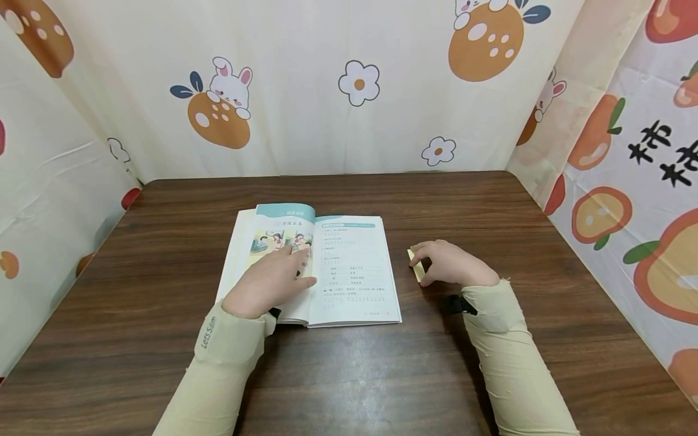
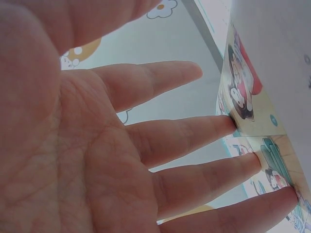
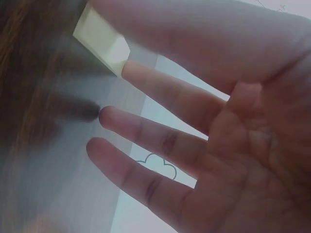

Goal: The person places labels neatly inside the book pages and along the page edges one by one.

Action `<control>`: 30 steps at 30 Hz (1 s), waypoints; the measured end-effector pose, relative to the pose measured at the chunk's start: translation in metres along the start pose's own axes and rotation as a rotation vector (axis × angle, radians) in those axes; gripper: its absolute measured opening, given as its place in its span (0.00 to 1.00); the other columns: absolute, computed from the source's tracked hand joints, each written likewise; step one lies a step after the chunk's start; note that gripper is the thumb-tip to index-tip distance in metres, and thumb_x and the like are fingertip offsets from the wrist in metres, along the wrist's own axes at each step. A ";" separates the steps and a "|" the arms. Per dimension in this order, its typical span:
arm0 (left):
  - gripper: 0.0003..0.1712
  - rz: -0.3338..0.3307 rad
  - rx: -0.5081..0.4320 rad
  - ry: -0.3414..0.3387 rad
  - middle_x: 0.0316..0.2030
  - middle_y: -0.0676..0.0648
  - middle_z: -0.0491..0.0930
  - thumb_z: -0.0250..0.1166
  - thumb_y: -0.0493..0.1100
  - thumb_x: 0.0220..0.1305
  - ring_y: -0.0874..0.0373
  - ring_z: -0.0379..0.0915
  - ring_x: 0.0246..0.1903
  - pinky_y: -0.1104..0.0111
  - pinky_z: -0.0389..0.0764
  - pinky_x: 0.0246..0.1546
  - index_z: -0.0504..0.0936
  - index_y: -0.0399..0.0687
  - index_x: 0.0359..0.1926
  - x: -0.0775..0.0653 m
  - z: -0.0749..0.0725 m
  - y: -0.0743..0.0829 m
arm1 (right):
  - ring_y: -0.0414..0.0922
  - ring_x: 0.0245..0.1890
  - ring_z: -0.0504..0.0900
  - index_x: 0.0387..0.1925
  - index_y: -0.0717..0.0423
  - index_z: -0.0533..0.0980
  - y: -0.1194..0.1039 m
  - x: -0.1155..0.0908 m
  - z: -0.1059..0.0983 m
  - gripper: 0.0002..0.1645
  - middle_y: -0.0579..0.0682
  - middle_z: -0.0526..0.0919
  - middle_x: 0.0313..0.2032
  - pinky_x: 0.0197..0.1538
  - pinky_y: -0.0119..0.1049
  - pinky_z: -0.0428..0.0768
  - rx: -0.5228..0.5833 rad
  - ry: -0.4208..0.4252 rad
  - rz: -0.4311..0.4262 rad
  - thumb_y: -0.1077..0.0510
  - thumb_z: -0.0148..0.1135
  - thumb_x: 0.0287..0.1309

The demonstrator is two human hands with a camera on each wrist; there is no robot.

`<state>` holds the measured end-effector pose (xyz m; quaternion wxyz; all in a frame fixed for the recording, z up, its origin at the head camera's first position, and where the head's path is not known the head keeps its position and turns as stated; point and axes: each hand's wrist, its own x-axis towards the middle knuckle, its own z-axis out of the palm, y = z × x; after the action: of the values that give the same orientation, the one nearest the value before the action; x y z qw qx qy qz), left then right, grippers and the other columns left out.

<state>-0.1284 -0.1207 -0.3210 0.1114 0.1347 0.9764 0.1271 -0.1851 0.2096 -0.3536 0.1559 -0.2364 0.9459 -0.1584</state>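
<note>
Left fingers [image 1: 290, 259] across book [image 1: 354, 290] — curtain [image 1: 305, 133] behind

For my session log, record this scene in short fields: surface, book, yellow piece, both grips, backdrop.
Surface: brown table
Book: open book on the table, left page illustrated
Yellow piece: right of the book; table contact unclear
Left grip: resting on the left page
Right grip: pinching the yellow piece by its ends
Backdrop: patterned curtain
</note>
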 end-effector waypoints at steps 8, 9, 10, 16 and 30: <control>0.35 0.003 -0.003 0.002 0.68 0.30 0.66 0.62 0.52 0.68 0.36 0.64 0.68 0.47 0.70 0.63 0.68 0.41 0.70 0.000 0.000 0.000 | 0.66 0.62 0.71 0.47 0.57 0.85 0.002 0.003 0.003 0.23 0.63 0.76 0.61 0.64 0.58 0.68 -0.004 0.019 0.007 0.67 0.73 0.43; 0.35 0.006 -0.003 0.004 0.68 0.30 0.66 0.62 0.52 0.68 0.37 0.64 0.67 0.48 0.70 0.63 0.68 0.41 0.70 0.000 0.000 -0.001 | 0.66 0.63 0.70 0.47 0.57 0.85 0.003 0.003 0.004 0.23 0.63 0.76 0.61 0.65 0.59 0.68 0.002 0.022 0.010 0.67 0.73 0.44; 0.35 0.008 -0.004 0.007 0.68 0.30 0.67 0.62 0.51 0.67 0.37 0.65 0.67 0.48 0.71 0.63 0.68 0.41 0.70 0.000 0.000 -0.001 | 0.66 0.63 0.70 0.46 0.57 0.85 0.004 0.004 0.004 0.22 0.63 0.76 0.61 0.65 0.59 0.68 0.009 0.025 0.015 0.67 0.73 0.44; 0.34 0.019 -0.001 0.014 0.67 0.32 0.69 0.63 0.51 0.67 0.38 0.68 0.65 0.49 0.72 0.61 0.69 0.40 0.70 -0.001 0.000 -0.001 | 0.63 0.58 0.73 0.44 0.57 0.85 0.005 0.005 0.005 0.21 0.64 0.73 0.59 0.59 0.54 0.74 0.039 0.067 0.023 0.65 0.76 0.43; 0.35 0.019 0.024 0.022 0.61 0.35 0.74 0.65 0.51 0.66 0.42 0.74 0.59 0.53 0.76 0.57 0.69 0.39 0.69 -0.002 0.000 0.001 | 0.57 0.52 0.80 0.40 0.57 0.85 0.008 0.003 0.008 0.17 0.59 0.81 0.51 0.58 0.51 0.76 -0.027 0.113 -0.001 0.60 0.76 0.44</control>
<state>-0.1262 -0.1206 -0.3209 0.0977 0.1440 0.9777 0.1178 -0.1882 0.2132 -0.3644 0.0988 -0.2296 0.9551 -0.1590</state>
